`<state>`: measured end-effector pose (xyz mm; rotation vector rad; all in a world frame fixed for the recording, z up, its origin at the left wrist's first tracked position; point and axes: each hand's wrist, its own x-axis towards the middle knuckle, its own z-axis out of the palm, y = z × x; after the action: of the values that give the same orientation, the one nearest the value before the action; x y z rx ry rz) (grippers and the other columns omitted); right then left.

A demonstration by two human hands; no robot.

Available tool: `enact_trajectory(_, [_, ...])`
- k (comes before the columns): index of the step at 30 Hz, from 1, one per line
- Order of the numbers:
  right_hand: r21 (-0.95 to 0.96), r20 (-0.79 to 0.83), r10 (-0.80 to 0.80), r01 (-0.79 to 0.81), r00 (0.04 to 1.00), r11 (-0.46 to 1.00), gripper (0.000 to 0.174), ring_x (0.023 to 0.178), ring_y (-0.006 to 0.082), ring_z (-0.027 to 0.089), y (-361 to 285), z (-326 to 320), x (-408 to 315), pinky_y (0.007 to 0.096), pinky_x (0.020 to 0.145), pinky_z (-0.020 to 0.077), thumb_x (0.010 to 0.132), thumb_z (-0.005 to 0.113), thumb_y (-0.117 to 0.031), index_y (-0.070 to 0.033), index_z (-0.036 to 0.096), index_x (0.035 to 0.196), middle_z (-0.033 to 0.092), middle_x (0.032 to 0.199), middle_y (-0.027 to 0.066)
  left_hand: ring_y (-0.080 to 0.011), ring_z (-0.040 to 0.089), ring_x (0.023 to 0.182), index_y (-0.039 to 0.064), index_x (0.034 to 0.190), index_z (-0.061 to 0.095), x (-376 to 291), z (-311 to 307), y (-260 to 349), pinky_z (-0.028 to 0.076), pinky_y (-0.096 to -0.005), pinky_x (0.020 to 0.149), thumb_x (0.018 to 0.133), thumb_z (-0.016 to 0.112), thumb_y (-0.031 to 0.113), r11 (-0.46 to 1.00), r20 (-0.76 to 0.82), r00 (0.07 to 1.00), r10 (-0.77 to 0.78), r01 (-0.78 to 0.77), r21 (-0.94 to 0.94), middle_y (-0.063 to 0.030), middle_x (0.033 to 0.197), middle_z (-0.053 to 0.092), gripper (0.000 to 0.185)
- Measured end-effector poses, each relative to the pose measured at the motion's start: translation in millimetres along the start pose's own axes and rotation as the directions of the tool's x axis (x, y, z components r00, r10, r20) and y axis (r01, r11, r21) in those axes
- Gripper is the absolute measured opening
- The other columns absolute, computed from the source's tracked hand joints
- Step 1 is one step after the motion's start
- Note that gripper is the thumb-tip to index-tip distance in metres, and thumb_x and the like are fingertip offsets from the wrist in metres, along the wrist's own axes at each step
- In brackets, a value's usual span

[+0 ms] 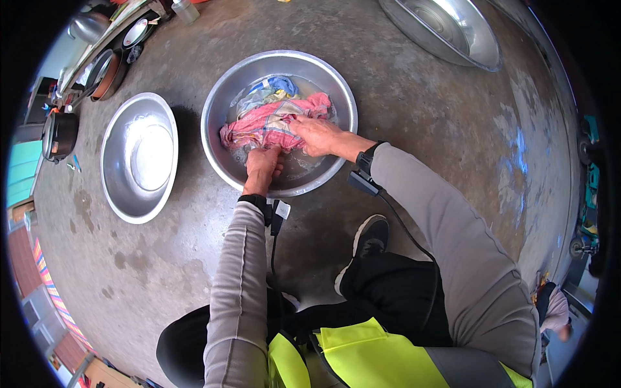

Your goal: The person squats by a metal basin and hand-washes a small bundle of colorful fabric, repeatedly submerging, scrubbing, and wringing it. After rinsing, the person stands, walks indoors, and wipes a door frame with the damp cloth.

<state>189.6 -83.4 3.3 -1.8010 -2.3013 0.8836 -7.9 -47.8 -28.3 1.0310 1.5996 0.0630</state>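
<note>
A metal basin (213, 145) on the floor before me holds cloudy, sudsy water (301, 167). In it lies a wet red-and-white checked cloth (264, 120), bunched lengthwise. My left hand (262, 165) grips the cloth's near edge, its fingers curled. Farther right, my right hand (315, 135) has hold of the same cloth, thumb on top; some of its fingers are hidden. Behind the red cloth, a blue cloth (284, 85) and a pale cloth (254, 102) sit partly in the water.
A second metal basin (139, 194) stands to the left, and a large metal tub (427, 39) is at the far right. A dark pot (60, 136) and pans (109, 77) line the left side. Cables (412, 237) hang from my wrists. A person (555, 310) is at the lower right.
</note>
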Motion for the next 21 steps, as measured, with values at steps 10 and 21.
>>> enact_trajectory(10, [0.007,-0.178,-0.079,0.082,0.981,0.997,0.028,0.104,0.0365,0.061,24,-43,-12,0.0481,0.081,0.0498,0.075,0.062,0.002,-0.010,0.057,0.100,0.060,0.105,0.0119,-0.0238,0.072,0.069,-0.001,0.097,0.063,-5,-39,20,0.058,-0.0320,0.056,0.090,0.057,0.008,0.738,-0.098,0.979,0.178,-0.199,-0.645,-0.0126,0.085,0.070,0.012])
enact_trajectory(21, [0.299,-0.358,0.029,0.085,0.933,0.951,0.003,0.077,0.0155,0.061,29,-120,-8,0.0308,0.069,0.0479,0.076,0.064,-0.003,-0.005,0.064,0.079,0.064,0.086,0.0034,-0.0294,0.068,0.086,-0.004,0.104,0.057,-24,-111,58,0.060,-0.0409,0.079,0.091,0.050,0.009,0.501,-0.124,0.932,0.339,-0.291,-0.815,-0.0183,0.103,0.067,0.020])
